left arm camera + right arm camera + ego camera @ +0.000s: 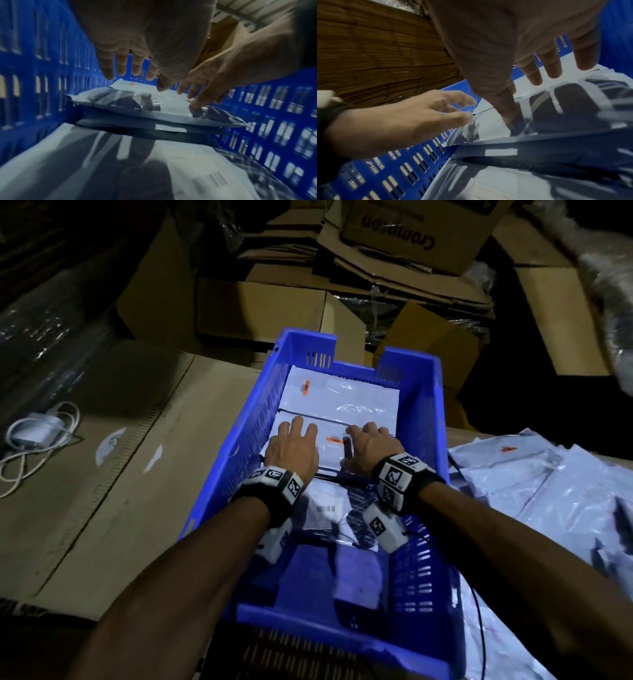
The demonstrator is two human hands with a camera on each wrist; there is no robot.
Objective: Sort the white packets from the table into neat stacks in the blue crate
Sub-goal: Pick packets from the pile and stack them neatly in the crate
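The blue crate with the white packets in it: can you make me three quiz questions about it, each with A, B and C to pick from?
1. Where are both hands?
A. Inside the blue crate, over a white packet
B. On the pile of packets outside the crate
C. On the white cable

2. What colour is the small label on the packet at the crate's far end?
A. Green
B. Orange
C. Purple

3. How are the left hand's fingers?
A. Curled in a fist
B. Pinching a cable
C. Spread out straight

Answers:
1. A: the left hand and the right hand are over the top packet inside the blue crate.
2. B: the far packet carries an orange label.
3. C: in the left wrist view the fingers are spread and straight.
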